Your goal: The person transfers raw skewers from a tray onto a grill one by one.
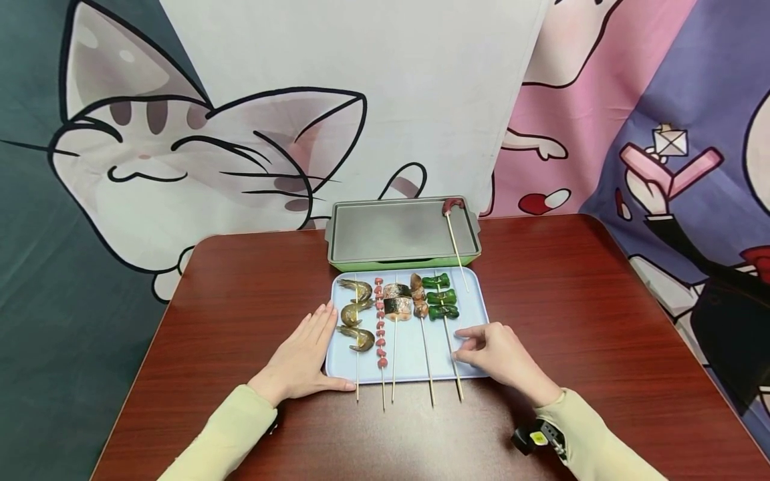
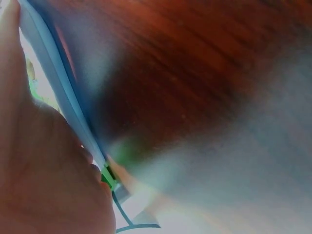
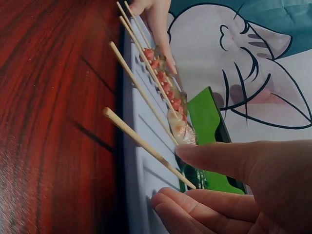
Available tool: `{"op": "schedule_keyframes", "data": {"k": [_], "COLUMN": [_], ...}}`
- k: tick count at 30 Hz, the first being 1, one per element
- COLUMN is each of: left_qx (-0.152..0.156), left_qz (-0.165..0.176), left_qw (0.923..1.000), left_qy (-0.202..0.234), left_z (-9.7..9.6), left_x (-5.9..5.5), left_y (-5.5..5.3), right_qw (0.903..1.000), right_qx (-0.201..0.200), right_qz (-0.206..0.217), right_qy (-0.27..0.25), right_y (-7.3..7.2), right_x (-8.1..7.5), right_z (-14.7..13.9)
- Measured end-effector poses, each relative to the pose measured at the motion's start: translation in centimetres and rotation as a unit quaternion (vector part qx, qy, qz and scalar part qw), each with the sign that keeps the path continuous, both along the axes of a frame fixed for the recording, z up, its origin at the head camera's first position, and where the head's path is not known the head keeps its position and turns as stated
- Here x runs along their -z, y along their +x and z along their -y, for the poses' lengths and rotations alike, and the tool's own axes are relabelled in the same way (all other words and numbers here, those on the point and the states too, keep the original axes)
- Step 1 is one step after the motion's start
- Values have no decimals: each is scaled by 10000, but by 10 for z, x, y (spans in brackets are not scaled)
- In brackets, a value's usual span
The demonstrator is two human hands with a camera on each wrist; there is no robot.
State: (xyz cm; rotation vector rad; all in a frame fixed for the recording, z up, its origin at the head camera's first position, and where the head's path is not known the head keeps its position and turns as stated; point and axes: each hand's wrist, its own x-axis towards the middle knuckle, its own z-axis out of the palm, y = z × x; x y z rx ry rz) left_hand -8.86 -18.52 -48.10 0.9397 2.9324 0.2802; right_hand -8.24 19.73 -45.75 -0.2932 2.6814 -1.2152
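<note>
A pale blue tray (image 1: 409,361) holds several skewers side by side: shrimp (image 1: 356,312), small red pieces (image 1: 380,324), fish pieces (image 1: 398,300), brown chunks (image 1: 418,297) and green pepper pieces (image 1: 442,297). Their stick ends jut past the tray's front edge. My left hand (image 1: 303,354) rests along the tray's left rim, fingers straight, thumb at the front corner. By the green pepper skewer's stick is my right hand (image 1: 496,351). In the right wrist view its thumb (image 3: 204,155) and fingers (image 3: 200,207) stand apart on either side of that stick (image 3: 146,145).
Right behind the tray stands a green grill (image 1: 397,230) with a grey plate. One skewer with a dark red piece (image 1: 451,205) lies on its right side, the stick reaching over the tray. A printed cloth (image 1: 373,67) hangs behind the brown table (image 1: 252,280).
</note>
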Motion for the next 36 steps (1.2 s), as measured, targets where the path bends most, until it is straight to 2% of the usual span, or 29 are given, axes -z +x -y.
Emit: {"op": "schedule_keyframes", "data": {"k": [9, 15, 20, 29, 36], "left_qx": [-26, -16, -13, -9, -28], "left_qz": [2, -30, -52, 3, 48], "left_qw": [10000, 10000, 10000, 10000, 10000], "left_qy": [-16, 37, 18, -6, -6], "left_z": [0, -1, -1, -1, -1], "left_x": [1, 0, 0, 0, 0], "left_y": [0, 0, 0, 0, 0], "right_qw": [9986, 9945, 9906, 9716, 9720], "right_qx": [22, -37, 4, 327, 244], "right_qz": [424, 775, 905, 1316, 1283], "right_qy": [-300, -702, -1028, -1941, -1953], "right_y": [4, 4, 5, 10, 12], "right_x": [5, 8, 11, 11, 7], "right_z": [3, 4, 4, 2, -1]}}
